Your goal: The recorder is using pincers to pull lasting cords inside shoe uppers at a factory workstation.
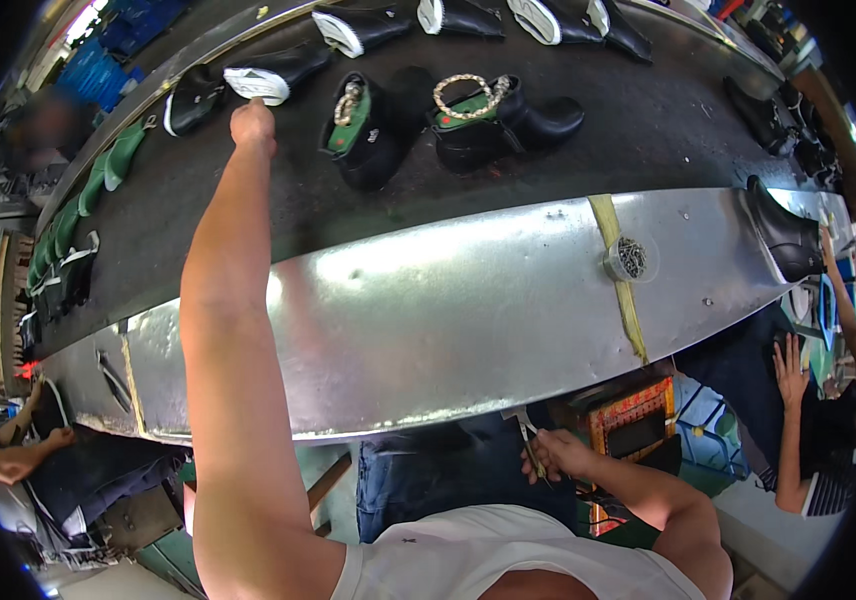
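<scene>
My left arm stretches across the bench. My left hand [254, 126] is closed at the white end of a black shoe upper [293, 68] in the far row; its fingertips are partly hidden. Low in front of my body, below the metal edge, my right hand [560, 455] grips a pair of metal pincers [526, 432], head upward. To the right of my left hand stand a black ankle boot [373, 150] and a pair of black boots [483, 135], with green insoles and braided rings showing at their openings.
A metal ledge [428, 320] runs along the near side, bearing a clear cup of small nails [630, 258]. More black uppers [363, 28] line the far edge; green shoe forms [126, 155] lie left. At right, a co-worker's hand [791, 370] is near a black boot [786, 232]. Another person works at far left.
</scene>
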Action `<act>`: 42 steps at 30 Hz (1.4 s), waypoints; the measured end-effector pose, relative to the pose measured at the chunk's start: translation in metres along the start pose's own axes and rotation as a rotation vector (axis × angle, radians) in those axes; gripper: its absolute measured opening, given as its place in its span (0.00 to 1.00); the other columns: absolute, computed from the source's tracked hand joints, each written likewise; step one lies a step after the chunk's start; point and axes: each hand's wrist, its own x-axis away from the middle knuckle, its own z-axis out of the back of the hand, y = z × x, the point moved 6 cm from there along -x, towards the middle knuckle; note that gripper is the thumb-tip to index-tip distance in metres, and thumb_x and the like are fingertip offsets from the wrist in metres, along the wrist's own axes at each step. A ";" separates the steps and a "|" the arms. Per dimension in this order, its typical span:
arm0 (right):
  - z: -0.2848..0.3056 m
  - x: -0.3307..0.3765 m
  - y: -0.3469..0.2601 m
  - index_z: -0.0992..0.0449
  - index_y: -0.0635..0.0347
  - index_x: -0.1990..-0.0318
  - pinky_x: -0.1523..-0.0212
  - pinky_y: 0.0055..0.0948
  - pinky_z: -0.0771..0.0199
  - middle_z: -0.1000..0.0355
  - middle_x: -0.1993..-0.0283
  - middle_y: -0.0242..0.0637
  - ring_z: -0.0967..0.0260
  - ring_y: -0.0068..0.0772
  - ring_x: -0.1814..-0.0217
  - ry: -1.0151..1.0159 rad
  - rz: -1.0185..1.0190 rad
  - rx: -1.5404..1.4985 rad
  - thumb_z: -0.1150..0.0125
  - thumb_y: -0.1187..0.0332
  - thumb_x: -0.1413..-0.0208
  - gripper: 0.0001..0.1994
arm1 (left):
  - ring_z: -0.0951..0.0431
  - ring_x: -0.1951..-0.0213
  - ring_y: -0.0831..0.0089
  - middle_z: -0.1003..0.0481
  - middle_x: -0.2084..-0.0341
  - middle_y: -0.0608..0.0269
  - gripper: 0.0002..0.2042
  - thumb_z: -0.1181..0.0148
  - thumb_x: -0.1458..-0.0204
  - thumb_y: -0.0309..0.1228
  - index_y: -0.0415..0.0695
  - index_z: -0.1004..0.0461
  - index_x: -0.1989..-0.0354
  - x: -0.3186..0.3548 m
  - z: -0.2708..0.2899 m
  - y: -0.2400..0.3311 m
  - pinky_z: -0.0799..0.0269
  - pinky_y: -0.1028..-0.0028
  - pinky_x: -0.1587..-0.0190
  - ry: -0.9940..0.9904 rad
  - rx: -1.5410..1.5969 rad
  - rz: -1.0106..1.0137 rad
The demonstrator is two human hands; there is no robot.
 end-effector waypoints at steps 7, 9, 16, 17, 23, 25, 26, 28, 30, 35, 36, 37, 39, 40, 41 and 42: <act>0.003 0.006 0.027 0.30 0.70 0.49 0.82 0.22 0.32 0.22 0.59 0.48 0.19 0.37 0.64 0.005 -0.016 -0.030 0.68 0.45 0.27 0.31 | 0.24 0.45 0.60 0.23 0.46 0.48 0.23 0.41 0.40 0.41 0.37 0.25 0.43 0.047 -0.022 -0.005 0.30 0.66 0.43 -0.048 -0.018 0.030; 0.001 0.006 0.027 0.30 0.70 0.49 0.82 0.22 0.32 0.22 0.59 0.48 0.19 0.37 0.64 -0.004 -0.014 -0.034 0.68 0.45 0.27 0.31 | 0.24 0.44 0.60 0.23 0.46 0.49 0.22 0.40 0.40 0.41 0.36 0.24 0.45 0.043 -0.030 -0.003 0.30 0.66 0.43 -0.029 -0.038 -0.006; 0.004 0.007 0.015 0.29 0.71 0.49 0.80 0.23 0.32 0.21 0.59 0.49 0.19 0.40 0.63 0.022 -0.037 -0.034 0.69 0.44 0.28 0.33 | 0.21 0.47 0.60 0.22 0.47 0.49 0.23 0.39 0.41 0.44 0.38 0.23 0.46 0.022 -0.081 -0.002 0.29 0.66 0.45 0.002 -0.047 -0.053; 0.004 0.009 0.012 0.29 0.71 0.49 0.80 0.23 0.32 0.21 0.59 0.49 0.19 0.40 0.63 0.031 -0.035 -0.043 0.69 0.44 0.28 0.33 | 0.22 0.46 0.60 0.23 0.47 0.46 0.28 0.37 0.43 0.49 0.35 0.24 0.46 0.017 -0.087 -0.004 0.29 0.64 0.44 -0.025 -0.115 0.043; 0.003 0.007 -0.005 0.30 0.70 0.49 0.80 0.22 0.32 0.22 0.59 0.48 0.19 0.37 0.63 0.002 -0.057 -0.084 0.69 0.45 0.27 0.31 | 0.23 0.44 0.57 0.25 0.44 0.45 0.26 0.43 0.40 0.46 0.33 0.25 0.44 -0.012 -0.087 0.011 0.29 0.66 0.41 0.019 -0.351 -0.025; 0.002 0.006 -0.002 0.30 0.70 0.49 0.81 0.23 0.32 0.22 0.59 0.48 0.19 0.37 0.63 -0.031 -0.055 -0.098 0.70 0.45 0.27 0.32 | 0.24 0.45 0.52 0.26 0.42 0.48 0.24 0.46 0.37 0.41 0.34 0.30 0.40 -0.002 -0.088 0.019 0.30 0.59 0.40 -0.037 -0.306 -0.025; 0.002 0.007 -0.001 0.30 0.70 0.49 0.81 0.23 0.32 0.22 0.59 0.48 0.19 0.37 0.63 -0.035 -0.057 -0.097 0.70 0.45 0.27 0.32 | 0.24 0.45 0.48 0.28 0.41 0.49 0.26 0.47 0.37 0.41 0.35 0.33 0.37 0.004 -0.084 0.022 0.30 0.51 0.40 -0.024 -0.077 0.026; 0.002 0.009 -0.001 0.29 0.70 0.49 0.81 0.22 0.32 0.22 0.59 0.48 0.18 0.37 0.64 0.004 -0.038 -0.081 0.70 0.45 0.27 0.32 | 0.28 0.43 0.40 0.36 0.36 0.48 0.26 0.51 0.35 0.37 0.35 0.43 0.33 0.026 -0.070 0.037 0.34 0.31 0.43 -0.075 0.280 0.091; 0.000 0.008 0.004 0.29 0.70 0.49 0.82 0.22 0.32 0.22 0.59 0.48 0.18 0.37 0.64 0.001 -0.030 -0.070 0.70 0.45 0.27 0.32 | 0.29 0.42 0.40 0.36 0.37 0.45 0.24 0.54 0.35 0.34 0.34 0.42 0.34 0.055 -0.044 0.056 0.34 0.30 0.43 -0.171 0.399 0.112; -0.005 0.009 0.021 0.29 0.70 0.50 0.82 0.22 0.32 0.21 0.60 0.48 0.18 0.37 0.64 -0.002 -0.030 -0.029 0.70 0.45 0.28 0.32 | 0.24 0.48 0.44 0.32 0.43 0.42 0.16 0.60 0.33 0.26 0.33 0.38 0.41 0.136 0.044 0.126 0.33 0.29 0.43 -0.307 0.774 0.121; -0.005 0.010 0.022 0.29 0.70 0.50 0.82 0.22 0.32 0.21 0.60 0.48 0.18 0.37 0.64 0.010 -0.022 -0.002 0.70 0.45 0.28 0.32 | 0.24 0.47 0.49 0.31 0.43 0.44 0.13 0.58 0.33 0.27 0.34 0.35 0.45 0.155 0.074 0.147 0.30 0.33 0.44 -0.397 0.724 -0.102; -0.007 0.011 0.025 0.29 0.70 0.50 0.82 0.22 0.32 0.21 0.60 0.48 0.18 0.38 0.64 0.025 -0.012 0.023 0.70 0.44 0.28 0.33 | 0.24 0.47 0.54 0.31 0.44 0.45 0.11 0.56 0.33 0.27 0.34 0.33 0.48 0.173 0.107 0.164 0.28 0.37 0.44 -0.485 0.665 -0.323; -0.013 0.010 0.030 0.29 0.70 0.50 0.82 0.22 0.32 0.22 0.60 0.48 0.18 0.38 0.64 0.020 0.015 0.064 0.70 0.43 0.28 0.33 | 0.28 0.43 0.69 0.27 0.48 0.53 0.12 0.49 0.34 0.28 0.38 0.31 0.46 0.206 0.194 0.177 0.32 0.52 0.38 -0.328 0.403 -0.964; -0.013 0.011 0.034 0.30 0.70 0.50 0.82 0.22 0.31 0.22 0.61 0.47 0.18 0.37 0.64 0.035 0.029 0.055 0.69 0.43 0.28 0.33 | 0.29 0.40 0.60 0.30 0.42 0.48 0.24 0.45 0.35 0.39 0.40 0.36 0.35 0.217 0.221 0.167 0.37 0.49 0.35 -0.137 0.466 -0.808; -0.013 0.010 0.037 0.30 0.69 0.50 0.82 0.22 0.31 0.22 0.61 0.47 0.18 0.37 0.64 0.052 0.043 0.046 0.69 0.42 0.29 0.34 | 0.29 0.40 0.60 0.30 0.42 0.48 0.24 0.45 0.35 0.39 0.40 0.36 0.35 0.237 0.238 0.166 0.37 0.49 0.35 -0.135 0.470 -0.822; -0.013 0.008 0.041 0.30 0.68 0.50 0.82 0.22 0.31 0.22 0.61 0.47 0.18 0.37 0.64 0.050 0.047 0.035 0.68 0.41 0.29 0.34 | 0.31 0.38 0.54 0.33 0.39 0.44 0.31 0.45 0.36 0.46 0.40 0.41 0.32 0.266 0.229 0.150 0.37 0.47 0.36 -0.196 0.836 -0.251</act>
